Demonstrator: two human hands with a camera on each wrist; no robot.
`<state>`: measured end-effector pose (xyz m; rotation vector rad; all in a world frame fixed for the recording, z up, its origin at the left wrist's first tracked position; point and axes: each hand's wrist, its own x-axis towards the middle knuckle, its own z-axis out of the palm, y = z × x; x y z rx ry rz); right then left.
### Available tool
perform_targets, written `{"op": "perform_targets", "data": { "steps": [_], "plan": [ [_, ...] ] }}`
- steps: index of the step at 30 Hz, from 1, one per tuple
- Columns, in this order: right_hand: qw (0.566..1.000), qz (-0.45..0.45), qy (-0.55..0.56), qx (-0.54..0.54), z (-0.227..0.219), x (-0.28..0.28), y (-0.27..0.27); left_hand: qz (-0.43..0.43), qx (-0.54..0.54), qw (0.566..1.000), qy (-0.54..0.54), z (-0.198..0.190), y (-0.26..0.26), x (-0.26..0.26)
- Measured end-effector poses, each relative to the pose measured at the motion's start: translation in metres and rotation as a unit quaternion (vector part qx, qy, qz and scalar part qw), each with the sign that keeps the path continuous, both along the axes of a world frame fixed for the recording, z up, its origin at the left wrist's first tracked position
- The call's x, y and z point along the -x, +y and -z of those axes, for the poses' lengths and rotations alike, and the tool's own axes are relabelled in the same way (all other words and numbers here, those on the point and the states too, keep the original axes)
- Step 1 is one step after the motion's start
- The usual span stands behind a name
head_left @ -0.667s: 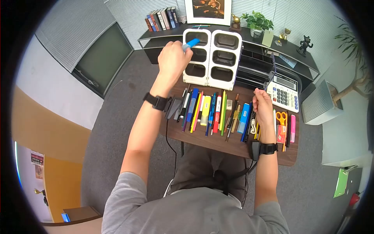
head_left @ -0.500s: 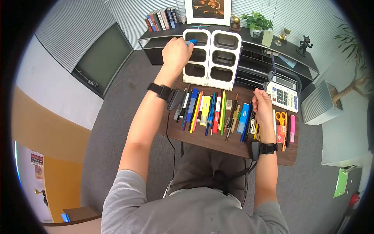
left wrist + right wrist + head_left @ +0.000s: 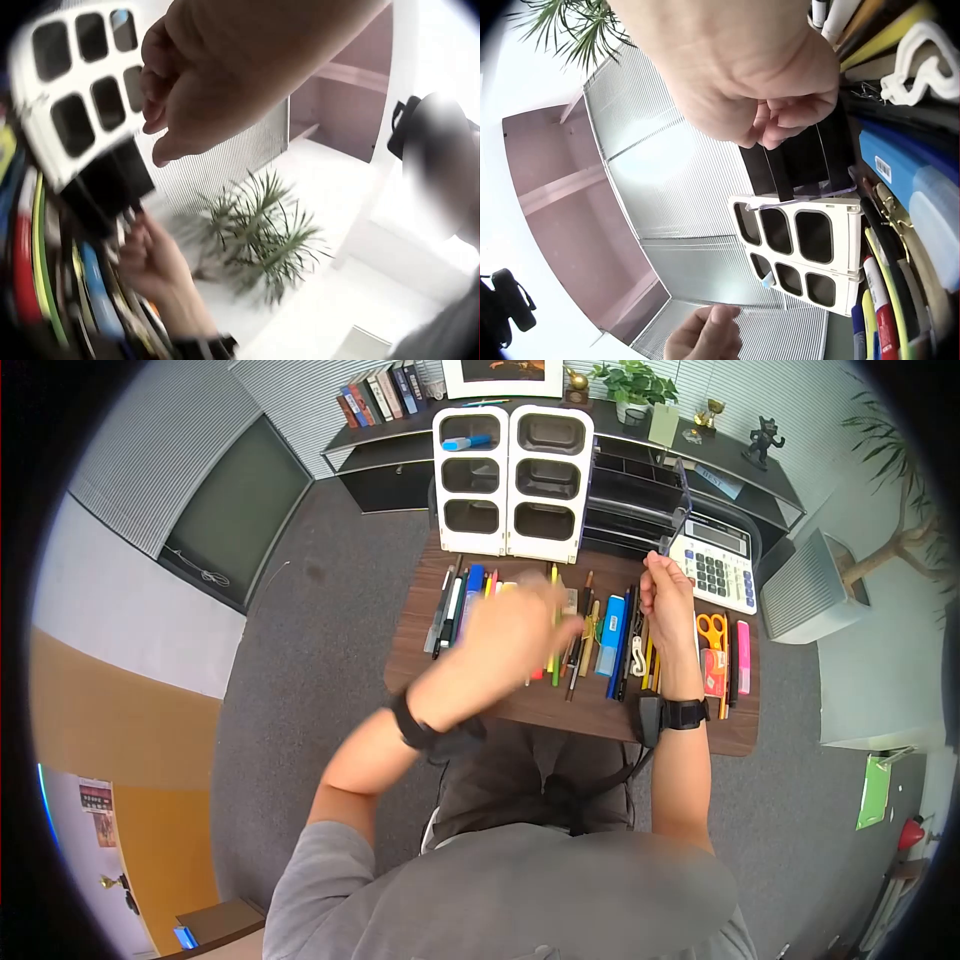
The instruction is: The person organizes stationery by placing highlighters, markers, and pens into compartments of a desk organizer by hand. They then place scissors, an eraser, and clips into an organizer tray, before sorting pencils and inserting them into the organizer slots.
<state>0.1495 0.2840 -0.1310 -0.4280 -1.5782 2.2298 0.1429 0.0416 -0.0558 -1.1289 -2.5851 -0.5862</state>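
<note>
Blurred over the pens, my left hand [image 3: 515, 625] has loosely bent fingers and a spread thumb, holding nothing visible. A blue highlighter [image 3: 466, 442] lies in the top left compartment of the white six-compartment organizer [image 3: 508, 480]. My right hand [image 3: 668, 600] hovers above the right part of the row, near the calculator's left side. Its fingers curl loosely in the right wrist view, where no held object shows. Below it are a white clip-like item [image 3: 638, 656] and a blue highlighter [image 3: 610, 635]. My left hand hides part of the pen row.
Orange scissors [image 3: 711, 630], an eraser [image 3: 714, 672] and a pink marker [image 3: 743, 658] lie at the right of the wooden table [image 3: 405, 660]. A calculator [image 3: 715, 568] and black trays [image 3: 630, 520] stand behind. Beyond are a shelf with books [image 3: 385, 395] and plants.
My left hand has let go of the blue highlighter, now in the top left compartment, and has come down and right over the pens. My right hand stays nearly still; the head view has shifted.
</note>
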Motion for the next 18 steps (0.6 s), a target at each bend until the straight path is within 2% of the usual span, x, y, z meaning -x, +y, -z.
{"op": "perform_targets", "data": {
  "steps": [2,3,12,18],
  "plan": [
    [1.000,-0.002,-0.004,-0.005,-0.001,0.000,-0.001,0.052,-0.023,0.998,-0.038,0.029,0.015,-0.030],
    [1.000,-0.001,0.000,-0.001,0.000,0.000,-0.001,0.052,-0.024,0.998,-0.039,0.038,0.022,-0.036],
    [1.000,-0.014,0.003,-0.002,0.004,0.002,0.002,-0.013,0.011,0.999,-0.037,0.071,0.056,-0.044],
    [1.000,-0.020,0.005,-0.002,0.004,0.001,0.001,-0.083,0.085,0.993,0.024,0.082,0.069,-0.053]
  ]
}}
